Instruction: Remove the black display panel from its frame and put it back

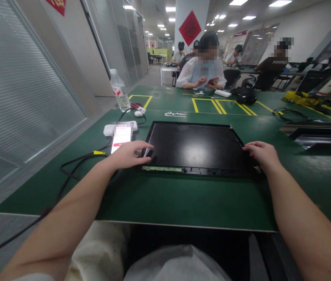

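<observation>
A black flat display panel (194,146) lies face up on the green table (194,203), a strip of green circuit board (162,169) showing along its near edge. At the panel's left edge is my left hand (129,154), thumb and fingers stretched out and apart over the rim. My right hand (263,154) is closed at the right edge, its fingertips bent together on the frame; the underside of that grip is hidden. Just beyond my left hand lies a phone (122,137) with a lit screen, resting against a white block-shaped item (107,130).
A water bottle (120,91) stands at the back left beside a small white item (140,112). Black cable (68,175) runs off the left side. Long dark metallic strips (323,138) lie at right. Across the table sits a person (202,72) holding a phone.
</observation>
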`<action>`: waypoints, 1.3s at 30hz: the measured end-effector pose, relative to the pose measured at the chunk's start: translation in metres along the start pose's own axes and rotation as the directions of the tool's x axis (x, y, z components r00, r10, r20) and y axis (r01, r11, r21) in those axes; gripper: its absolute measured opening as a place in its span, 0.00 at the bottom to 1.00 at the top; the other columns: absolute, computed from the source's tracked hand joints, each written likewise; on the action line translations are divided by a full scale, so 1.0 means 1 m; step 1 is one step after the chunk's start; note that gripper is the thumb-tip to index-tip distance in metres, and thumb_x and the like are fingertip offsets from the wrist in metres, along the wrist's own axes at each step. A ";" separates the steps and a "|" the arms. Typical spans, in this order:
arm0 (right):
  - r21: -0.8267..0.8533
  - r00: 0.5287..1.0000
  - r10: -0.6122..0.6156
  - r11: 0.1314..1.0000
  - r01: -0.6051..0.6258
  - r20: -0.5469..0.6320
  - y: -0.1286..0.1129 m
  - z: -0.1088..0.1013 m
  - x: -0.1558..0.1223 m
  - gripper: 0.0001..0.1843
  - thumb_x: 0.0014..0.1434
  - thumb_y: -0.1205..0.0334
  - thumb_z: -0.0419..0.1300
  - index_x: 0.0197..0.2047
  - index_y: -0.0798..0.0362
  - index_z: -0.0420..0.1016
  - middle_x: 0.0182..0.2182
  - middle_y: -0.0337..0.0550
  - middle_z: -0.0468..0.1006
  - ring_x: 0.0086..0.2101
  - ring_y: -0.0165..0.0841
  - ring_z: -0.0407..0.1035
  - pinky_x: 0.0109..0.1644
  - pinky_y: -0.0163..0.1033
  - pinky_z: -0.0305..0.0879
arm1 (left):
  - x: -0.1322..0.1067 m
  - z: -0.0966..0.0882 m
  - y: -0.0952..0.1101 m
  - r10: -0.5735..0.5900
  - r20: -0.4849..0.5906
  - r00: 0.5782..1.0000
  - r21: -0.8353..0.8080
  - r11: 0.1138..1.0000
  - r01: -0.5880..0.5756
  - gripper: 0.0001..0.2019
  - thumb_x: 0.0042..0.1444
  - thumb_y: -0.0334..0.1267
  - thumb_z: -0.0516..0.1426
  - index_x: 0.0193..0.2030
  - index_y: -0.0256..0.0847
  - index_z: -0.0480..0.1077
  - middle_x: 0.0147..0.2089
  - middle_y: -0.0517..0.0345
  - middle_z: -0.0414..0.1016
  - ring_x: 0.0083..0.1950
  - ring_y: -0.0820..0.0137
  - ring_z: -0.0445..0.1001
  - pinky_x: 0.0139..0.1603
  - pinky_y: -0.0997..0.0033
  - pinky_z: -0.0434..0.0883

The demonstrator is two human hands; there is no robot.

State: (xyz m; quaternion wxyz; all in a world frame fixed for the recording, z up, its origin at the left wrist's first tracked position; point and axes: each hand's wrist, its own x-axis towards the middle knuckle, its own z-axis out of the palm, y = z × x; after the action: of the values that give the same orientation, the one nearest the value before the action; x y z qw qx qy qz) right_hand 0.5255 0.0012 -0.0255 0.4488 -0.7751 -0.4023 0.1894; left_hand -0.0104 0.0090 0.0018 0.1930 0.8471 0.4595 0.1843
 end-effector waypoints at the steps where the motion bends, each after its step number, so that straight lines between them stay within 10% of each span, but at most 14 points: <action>1: -0.012 1.000 0.002 1.000 -0.002 0.001 -0.002 0.000 -0.002 0.03 0.45 0.60 0.67 0.28 0.47 0.82 0.31 0.45 0.86 0.28 0.37 0.72 0.32 0.42 0.69 | 0.000 0.000 0.000 -0.012 -0.032 0.999 -0.032 0.999 0.011 0.32 0.62 0.64 0.62 0.64 0.45 0.83 0.68 0.44 0.85 0.64 0.46 0.84 0.59 0.48 0.85; 12: -0.096 0.999 -0.004 0.995 -0.001 -0.051 -0.004 -0.009 -0.003 0.11 0.47 0.59 0.62 0.34 0.50 0.85 0.36 0.47 0.89 0.30 0.36 0.72 0.35 0.41 0.67 | 0.005 0.004 -0.010 -0.237 -0.170 0.956 0.130 0.957 0.260 0.26 0.62 0.46 0.57 0.63 0.41 0.84 0.59 0.43 0.89 0.58 0.47 0.87 0.61 0.50 0.83; 39: -0.452 0.993 -0.081 0.885 0.112 0.089 0.019 -0.002 0.023 0.10 0.53 0.56 0.69 0.39 0.47 0.85 0.37 0.51 0.86 0.44 0.51 0.82 0.50 0.52 0.77 | 0.017 0.030 -0.008 -0.215 -0.106 0.971 0.247 0.940 0.235 0.21 0.65 0.39 0.56 0.59 0.34 0.82 0.66 0.33 0.82 0.69 0.42 0.79 0.75 0.43 0.74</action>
State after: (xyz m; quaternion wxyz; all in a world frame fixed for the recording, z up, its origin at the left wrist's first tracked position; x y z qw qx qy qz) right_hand 0.5495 0.0136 -0.0395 0.2494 -0.8309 -0.4886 0.0935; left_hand 0.0073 0.0228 -0.0256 0.0829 0.7991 0.5806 0.1322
